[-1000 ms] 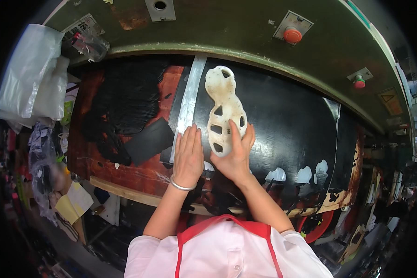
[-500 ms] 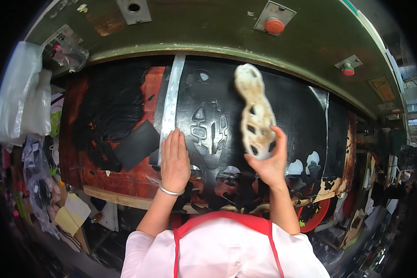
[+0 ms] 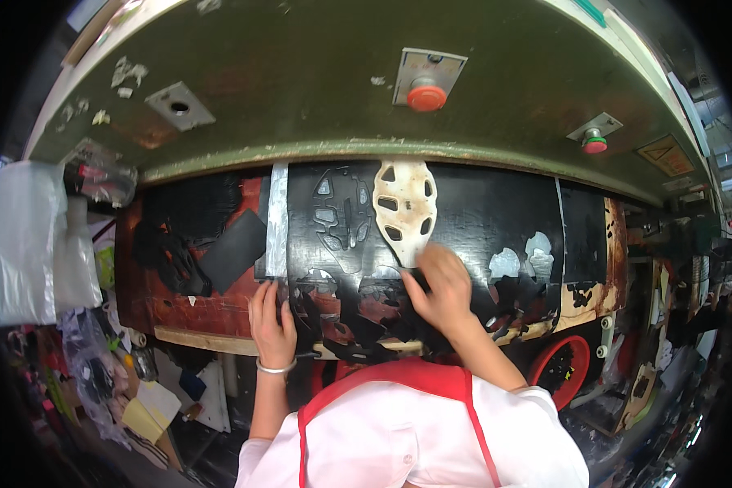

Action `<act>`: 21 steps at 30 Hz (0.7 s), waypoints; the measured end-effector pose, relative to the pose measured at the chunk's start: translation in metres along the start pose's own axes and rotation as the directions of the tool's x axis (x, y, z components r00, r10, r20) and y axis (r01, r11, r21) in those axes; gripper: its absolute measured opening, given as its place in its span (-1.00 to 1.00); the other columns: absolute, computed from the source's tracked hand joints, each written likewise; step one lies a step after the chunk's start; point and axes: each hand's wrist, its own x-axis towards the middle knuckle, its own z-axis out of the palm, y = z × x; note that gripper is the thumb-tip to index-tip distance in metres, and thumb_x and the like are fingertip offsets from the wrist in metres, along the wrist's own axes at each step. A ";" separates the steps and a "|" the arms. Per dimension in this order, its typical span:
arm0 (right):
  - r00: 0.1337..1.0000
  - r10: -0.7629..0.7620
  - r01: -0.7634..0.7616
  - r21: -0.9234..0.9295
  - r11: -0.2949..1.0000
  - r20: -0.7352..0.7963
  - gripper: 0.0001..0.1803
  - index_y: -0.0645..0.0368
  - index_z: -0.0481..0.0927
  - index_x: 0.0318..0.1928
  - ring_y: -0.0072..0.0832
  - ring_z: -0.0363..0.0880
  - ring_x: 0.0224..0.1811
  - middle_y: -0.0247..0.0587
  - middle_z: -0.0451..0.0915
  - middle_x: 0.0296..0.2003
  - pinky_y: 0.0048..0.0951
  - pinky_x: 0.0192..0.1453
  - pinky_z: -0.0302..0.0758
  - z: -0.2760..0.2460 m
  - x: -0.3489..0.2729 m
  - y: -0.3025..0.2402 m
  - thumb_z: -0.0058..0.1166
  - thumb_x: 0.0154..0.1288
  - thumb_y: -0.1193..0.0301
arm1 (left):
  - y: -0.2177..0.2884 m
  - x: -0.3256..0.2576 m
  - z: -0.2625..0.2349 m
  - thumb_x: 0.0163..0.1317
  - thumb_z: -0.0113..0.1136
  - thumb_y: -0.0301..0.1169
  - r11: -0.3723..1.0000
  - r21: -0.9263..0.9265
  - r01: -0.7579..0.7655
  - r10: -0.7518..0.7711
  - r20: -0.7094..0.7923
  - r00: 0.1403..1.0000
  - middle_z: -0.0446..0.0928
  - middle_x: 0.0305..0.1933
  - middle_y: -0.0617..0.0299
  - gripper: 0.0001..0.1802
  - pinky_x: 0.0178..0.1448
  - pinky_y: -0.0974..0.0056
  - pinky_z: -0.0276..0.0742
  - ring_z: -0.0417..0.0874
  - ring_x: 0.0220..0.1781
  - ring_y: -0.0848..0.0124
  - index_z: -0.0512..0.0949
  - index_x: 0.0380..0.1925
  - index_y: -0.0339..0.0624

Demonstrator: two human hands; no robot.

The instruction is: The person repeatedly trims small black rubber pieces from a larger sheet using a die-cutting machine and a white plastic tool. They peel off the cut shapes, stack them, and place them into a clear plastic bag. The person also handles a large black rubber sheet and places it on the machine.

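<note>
- The right hand (image 3: 443, 289) is hovering or resting at the near tip of the white plate (image 3: 407, 210), thumb and fingers bending around that end; the fingers are blurring, so whether they are gripping it cannot be told.
- The white plate, pierced with rounded holes, is lying on the black sheet (image 3: 488, 203), pointing away from the person, its far end disappearing under the front edge of the green machine (image 3: 293, 89).
- Just left of the plate, a group of cut openings (image 3: 326, 215) is showing in the sheet, paler beneath.
- The left hand (image 3: 273, 332) is resting palm down, empty, its fingers extending toward the near end of the metal strip (image 3: 277, 220) and its thumb standing apart; a bracelet (image 3: 276, 368) is circling the wrist.
- The strip is running along the left side of the sheet.
- Farther left, a flat black piece (image 3: 234, 254) and a tangle of dark scraps (image 3: 175, 260) are lying on the red board (image 3: 224, 309).
- Ragged black bits are hanging along the sheet's near side.
- A red button (image 3: 427, 98) is sticking out of the machine.
- Clear plastic bags (image 3: 28, 244) are hanging at far left; a red bin (image 3: 563, 398) is standing below the bench at right.
</note>
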 end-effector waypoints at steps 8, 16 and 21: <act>0.779 0.305 -0.467 -0.182 0.865 -0.548 -0.14 0.49 -0.17 0.42 0.08 -0.19 0.52 0.35 -0.13 0.43 -0.12 0.54 -0.21 -0.115 0.101 0.132 -0.07 0.43 0.17 | -0.018 0.032 0.051 0.30 0.14 -0.33 0.984 0.034 0.172 -0.173 0.018 0.985 0.58 -0.45 -0.08 -0.68 -0.28 0.03 0.42 0.56 -0.39 0.00 0.56 0.02 -0.18; 0.813 0.261 -0.435 -0.246 0.866 -0.520 0.10 0.56 -0.49 0.37 0.24 -0.37 0.50 0.48 -0.36 0.42 -0.04 0.54 -0.22 -0.085 0.113 0.172 0.04 0.36 0.13 | -0.026 0.104 0.078 0.32 0.12 -0.28 0.970 0.192 0.152 -0.148 -0.037 0.988 0.59 -0.48 -0.07 -0.78 -0.35 -0.03 0.45 0.57 -0.46 -0.05 0.63 -0.25 -0.18; 0.853 0.299 -0.482 -0.429 0.764 -0.428 -0.01 0.50 -0.22 0.42 0.11 -0.14 0.49 0.37 -0.10 0.42 -0.04 0.52 -0.12 -0.110 0.060 0.203 0.11 0.33 0.18 | -0.023 0.106 0.074 0.34 0.10 -0.29 0.976 0.103 0.193 -0.189 -0.045 0.981 0.55 -0.51 -0.05 -0.80 -0.38 -0.02 0.41 0.54 -0.47 -0.07 0.59 -0.37 -0.16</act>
